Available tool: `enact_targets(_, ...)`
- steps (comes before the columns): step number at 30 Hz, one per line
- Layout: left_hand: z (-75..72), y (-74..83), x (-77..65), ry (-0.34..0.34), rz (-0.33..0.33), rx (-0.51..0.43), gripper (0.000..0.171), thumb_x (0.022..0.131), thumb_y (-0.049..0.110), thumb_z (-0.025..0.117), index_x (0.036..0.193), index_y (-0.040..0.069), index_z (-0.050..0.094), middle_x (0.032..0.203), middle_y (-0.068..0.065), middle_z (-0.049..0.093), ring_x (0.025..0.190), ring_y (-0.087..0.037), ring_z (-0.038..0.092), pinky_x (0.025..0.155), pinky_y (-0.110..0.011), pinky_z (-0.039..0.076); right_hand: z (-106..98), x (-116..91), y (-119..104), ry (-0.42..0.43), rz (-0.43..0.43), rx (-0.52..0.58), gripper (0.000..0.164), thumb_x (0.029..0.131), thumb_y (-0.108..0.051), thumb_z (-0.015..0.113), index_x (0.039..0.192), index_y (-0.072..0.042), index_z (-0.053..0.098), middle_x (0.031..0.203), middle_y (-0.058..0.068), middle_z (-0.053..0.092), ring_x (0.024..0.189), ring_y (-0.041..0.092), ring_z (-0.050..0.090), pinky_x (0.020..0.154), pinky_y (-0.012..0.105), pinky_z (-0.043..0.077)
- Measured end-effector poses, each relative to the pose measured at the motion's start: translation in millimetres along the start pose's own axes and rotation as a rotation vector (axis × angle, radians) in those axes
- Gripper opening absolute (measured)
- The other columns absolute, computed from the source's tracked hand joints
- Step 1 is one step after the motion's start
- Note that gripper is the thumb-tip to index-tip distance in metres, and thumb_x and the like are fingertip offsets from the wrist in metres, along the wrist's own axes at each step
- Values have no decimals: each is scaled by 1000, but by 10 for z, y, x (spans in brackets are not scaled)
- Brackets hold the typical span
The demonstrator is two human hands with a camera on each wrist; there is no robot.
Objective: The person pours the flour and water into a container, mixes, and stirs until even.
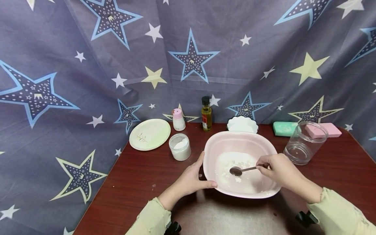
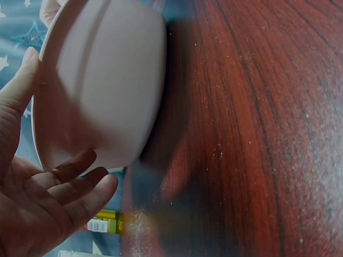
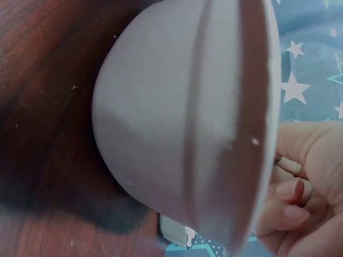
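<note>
A pale pink plastic basin [image 1: 241, 192] stands in front of me, white powder [image 1: 226, 178] with crumbly clumps on its bottom. My left hand [image 1: 192, 178] holds the basin at its left side, the thumb at the front of the rim. In the left wrist view its other fingers [image 2: 80, 187] lie by the outer wall. My right hand [image 1: 274, 166] pinches the handle of a small dark brown spoon [image 1: 236, 171]. The spoon's bowl is low over the powder. From the right wrist, the basin wall [image 3: 155, 107] hides the spoon; curled fingers [image 3: 292, 206] show behind the rim.
Left of the basin stand an open jar [image 1: 180, 153] of white powder, an oval plate [image 1: 149, 134] and a pink-capped shaker [image 1: 179, 120]. Behind are an oil bottle [image 1: 207, 117] and a scalloped white dish [image 1: 242, 124]. Rightward are a clear jar [image 1: 299, 153], a green block [image 1: 284, 129] and a pink block [image 1: 330, 130].
</note>
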State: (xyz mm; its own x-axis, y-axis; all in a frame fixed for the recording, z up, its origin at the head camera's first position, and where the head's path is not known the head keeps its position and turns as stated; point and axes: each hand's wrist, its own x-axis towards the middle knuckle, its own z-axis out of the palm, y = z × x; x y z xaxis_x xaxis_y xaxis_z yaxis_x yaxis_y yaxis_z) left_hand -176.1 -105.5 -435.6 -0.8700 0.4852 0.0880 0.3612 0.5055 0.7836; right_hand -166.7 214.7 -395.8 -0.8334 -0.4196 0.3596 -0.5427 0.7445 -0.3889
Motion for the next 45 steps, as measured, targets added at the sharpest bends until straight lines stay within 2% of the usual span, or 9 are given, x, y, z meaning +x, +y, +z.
enact_targets(10,4,-4,3,5,11,15,114,74,39,86,157,9,13,151,-16,38,119,-21,54,91,-37,53,117,64,-16,16,30,-33,21,78,-2,72,70,-20,66,61,-18,50,56,-1,43,50,25,39)
enact_targets(15,-1,-3,5,4,15,-6,114,74,37,86,157,10,13,149,-15,40,118,-21,54,88,-36,54,137,96,-42,11,74,-38,19,80,-3,73,71,-19,67,62,-17,53,57,2,45,51,27,40)
enact_targets(21,-8,-4,-2,1,8,-25,114,74,35,86,157,10,12,145,-17,45,118,-22,54,85,-37,56,152,122,-50,13,87,-38,16,80,-3,73,73,-17,68,62,-15,54,57,4,45,52,28,40)
enact_targets(28,-12,-21,0,1,33,-30,115,74,33,87,157,10,12,138,-18,51,116,-22,55,84,-37,56,180,156,-32,20,81,-44,13,78,-3,73,73,-14,68,63,-13,55,57,6,47,52,29,41)
enact_targets(33,-3,-32,3,-1,39,-24,114,74,34,86,157,10,12,142,-17,48,116,-21,55,85,-33,55,148,150,-9,11,73,-57,14,77,-2,73,73,-14,69,63,-12,56,58,7,47,54,31,43)
enact_targets(37,6,-42,4,2,43,-5,114,74,36,86,157,9,13,144,-17,46,115,-20,56,85,-31,55,84,122,12,2,52,-57,18,76,0,72,71,-17,68,61,-15,52,57,4,45,52,27,41)
enact_targets(45,1,-29,11,0,24,-19,113,74,35,86,157,11,13,143,-15,48,115,-21,56,84,-37,56,-31,57,30,-45,5,-28,23,76,-1,73,69,-22,68,58,-21,45,55,-1,41,51,23,38)
